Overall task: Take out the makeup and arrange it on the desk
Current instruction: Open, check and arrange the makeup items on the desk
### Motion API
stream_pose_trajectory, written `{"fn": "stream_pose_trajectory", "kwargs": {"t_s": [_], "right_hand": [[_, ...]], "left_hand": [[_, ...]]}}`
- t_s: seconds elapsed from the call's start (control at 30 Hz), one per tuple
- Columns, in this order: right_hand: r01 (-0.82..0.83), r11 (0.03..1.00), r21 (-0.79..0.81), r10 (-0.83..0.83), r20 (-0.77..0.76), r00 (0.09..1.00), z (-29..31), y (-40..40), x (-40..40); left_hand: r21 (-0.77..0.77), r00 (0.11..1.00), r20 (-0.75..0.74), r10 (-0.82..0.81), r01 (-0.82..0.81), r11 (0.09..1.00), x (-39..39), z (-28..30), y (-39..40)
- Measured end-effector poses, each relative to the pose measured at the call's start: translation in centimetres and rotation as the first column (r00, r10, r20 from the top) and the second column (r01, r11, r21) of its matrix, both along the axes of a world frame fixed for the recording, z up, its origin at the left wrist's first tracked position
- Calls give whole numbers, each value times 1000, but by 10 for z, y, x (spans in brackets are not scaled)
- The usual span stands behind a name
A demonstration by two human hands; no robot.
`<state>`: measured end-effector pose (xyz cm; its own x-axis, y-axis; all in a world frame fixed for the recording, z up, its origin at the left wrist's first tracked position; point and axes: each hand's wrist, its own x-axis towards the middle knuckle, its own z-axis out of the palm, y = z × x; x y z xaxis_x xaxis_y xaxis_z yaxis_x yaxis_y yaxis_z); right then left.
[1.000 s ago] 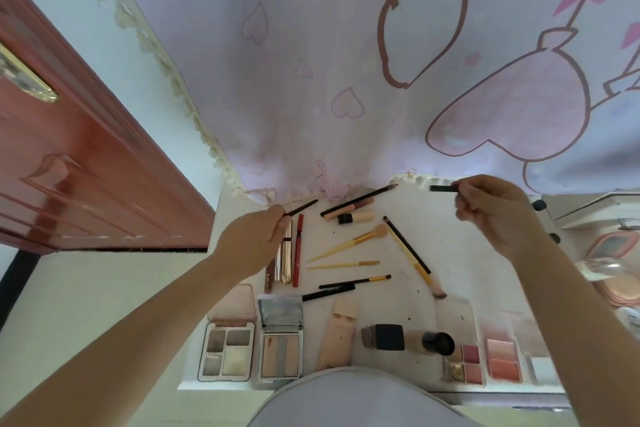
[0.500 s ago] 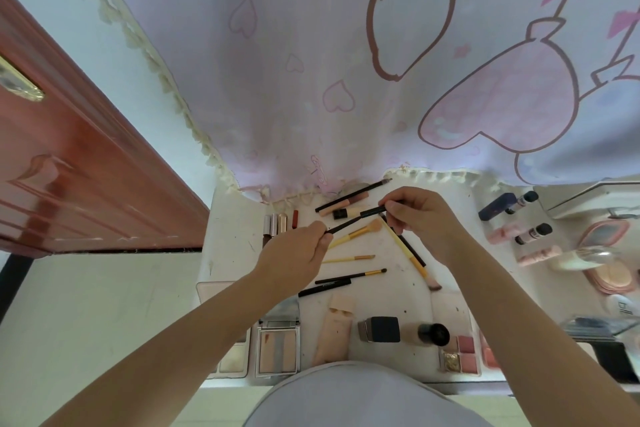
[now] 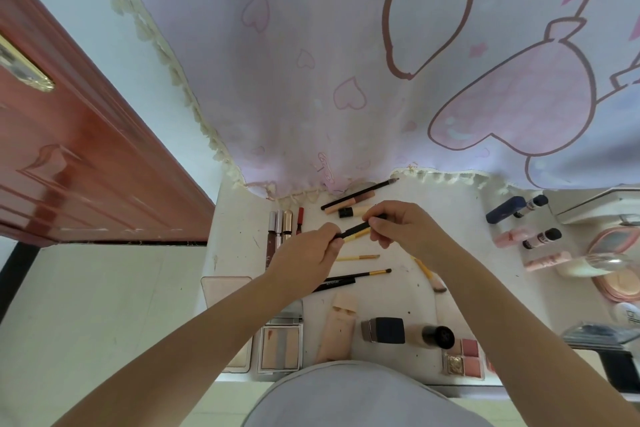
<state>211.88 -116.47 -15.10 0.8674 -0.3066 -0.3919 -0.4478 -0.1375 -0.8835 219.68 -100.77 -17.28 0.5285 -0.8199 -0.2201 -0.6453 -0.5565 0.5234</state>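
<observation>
Over the middle of the white desk [image 3: 460, 229], both hands meet on one thin black pencil [image 3: 356, 229]. Left of the grip stand-in row lie three slim tubes [image 3: 278, 224] and a red stick [image 3: 300, 217], side by side on the desk. The left hand [image 3: 308, 258] pinches the pencil's near end with curled fingers; the right hand [image 3: 403, 225] pinches its far end, so the pencil hangs above the desk between them. Just under the grip lies a yellow-handled brush [image 3: 358, 257], and nearer the person a black-and-yellow brush [image 3: 360, 276]. Well right of the grip lie a blue tube [image 3: 505, 210] and pink tubes [image 3: 547, 261].
</observation>
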Motion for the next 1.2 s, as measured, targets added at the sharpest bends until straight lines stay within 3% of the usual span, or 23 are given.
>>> {"fn": "stream_pose_trajectory", "kwargs": {"t_s": [0.17, 0.27, 0.33, 0.4, 0.5, 0.77, 0.9, 1.07, 1.2], "right_hand": [[82, 996, 25, -83, 12, 996, -10, 0, 6], [81, 991, -109, -91, -89, 992, -23, -9, 5], [-81, 958, -274, 21, -215, 976, -38, -13, -1], [-344, 838, -424, 189, -367, 911, -53, -11, -7], [-609, 644, -462, 371, -508, 777, -69, -2, -13], [-804, 390, -448, 570, -568, 593, -91, 21, 0], [-795, 364, -485, 561, -568, 603, -98, 24, 2], [-821, 265, -506, 545, -623, 560, -101, 24, 4], [-775, 376, -508, 533, -566, 629, -100, 22, 4]], "left_hand": [[-66, 982, -75, 174, -179, 982, 18, -8, 5], [-56, 909, -121, 399, -408, 911, 44, -16, 12], [17, 871, -71, 485, -485, 874, 62, -25, 19], [129, 854, 1, 520, -516, 847, 78, -37, 27], [269, 841, 34, 540, -528, 806, 91, -53, 37], [470, 787, 34, 616, -557, 685, 93, -73, 48], [504, 789, 25, 614, -541, 674, 87, -78, 42], [506, 807, -3, 590, -508, 697, 86, -78, 38], [512, 805, 1, 593, -510, 691, 87, -79, 37]]}}
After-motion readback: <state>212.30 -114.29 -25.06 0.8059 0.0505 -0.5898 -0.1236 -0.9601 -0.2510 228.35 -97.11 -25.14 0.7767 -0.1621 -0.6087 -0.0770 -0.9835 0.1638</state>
